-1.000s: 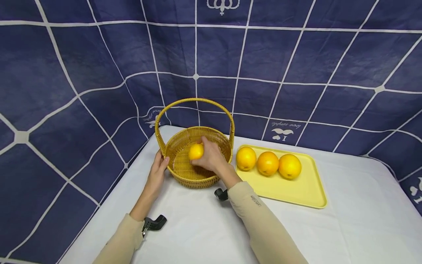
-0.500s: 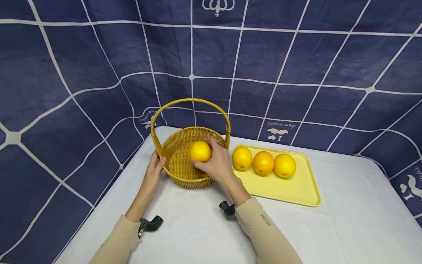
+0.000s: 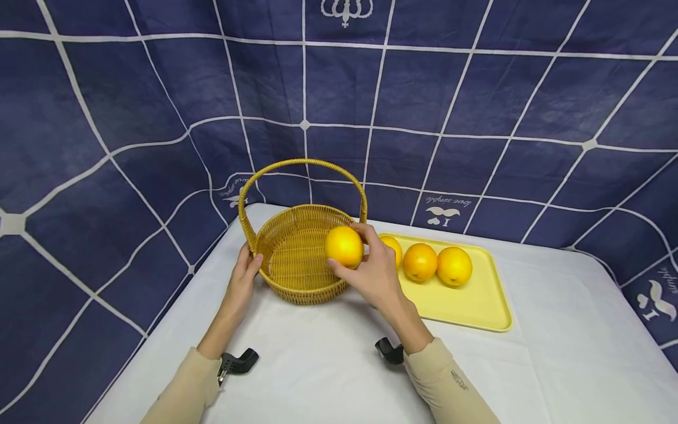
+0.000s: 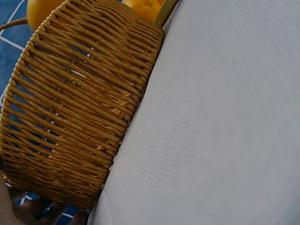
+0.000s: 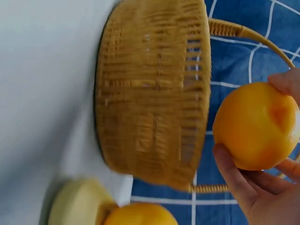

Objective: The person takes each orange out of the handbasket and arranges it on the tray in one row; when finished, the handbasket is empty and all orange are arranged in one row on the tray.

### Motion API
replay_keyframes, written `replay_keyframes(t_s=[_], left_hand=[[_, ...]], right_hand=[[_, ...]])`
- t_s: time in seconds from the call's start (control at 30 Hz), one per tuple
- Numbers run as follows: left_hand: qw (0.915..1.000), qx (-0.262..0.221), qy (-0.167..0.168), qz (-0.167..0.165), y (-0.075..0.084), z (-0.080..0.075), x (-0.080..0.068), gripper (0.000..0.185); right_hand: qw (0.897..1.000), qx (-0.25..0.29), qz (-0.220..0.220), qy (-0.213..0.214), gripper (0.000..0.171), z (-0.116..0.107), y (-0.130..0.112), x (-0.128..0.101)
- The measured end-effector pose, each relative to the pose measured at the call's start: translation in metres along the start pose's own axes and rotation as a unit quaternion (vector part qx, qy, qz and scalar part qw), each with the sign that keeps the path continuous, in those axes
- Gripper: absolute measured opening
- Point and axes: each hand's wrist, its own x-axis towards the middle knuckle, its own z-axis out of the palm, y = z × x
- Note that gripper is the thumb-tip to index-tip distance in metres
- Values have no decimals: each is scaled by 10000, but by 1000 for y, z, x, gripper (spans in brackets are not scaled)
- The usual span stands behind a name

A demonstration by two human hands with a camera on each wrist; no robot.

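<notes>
Woven wicker basket (image 3: pixel 296 256) is steadied by the left hand (image 3: pixel 241 282), fingers against its wall; round orange fruit (image 3: pixel 344 246) is pinched by the right hand (image 3: pixel 373 271) above the rim, where a loosened grip would likely drop it onto the table's left side.

Both arms reach forward in beige sleeves; the left hand (image 3: pixel 242 281) lies low with fingers fairly straight, the right hand (image 3: pixel 374 272) is raised, fingers and thumb curled in a grip
</notes>
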Motion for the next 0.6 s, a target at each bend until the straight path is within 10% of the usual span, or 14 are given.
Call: replay_keyframes(t_s=[0.6], left_hand=[[9999,-67,23,72,2,3,0,61]], right_hand=[[9942,-579,659,623,73,-81,47,-17]])
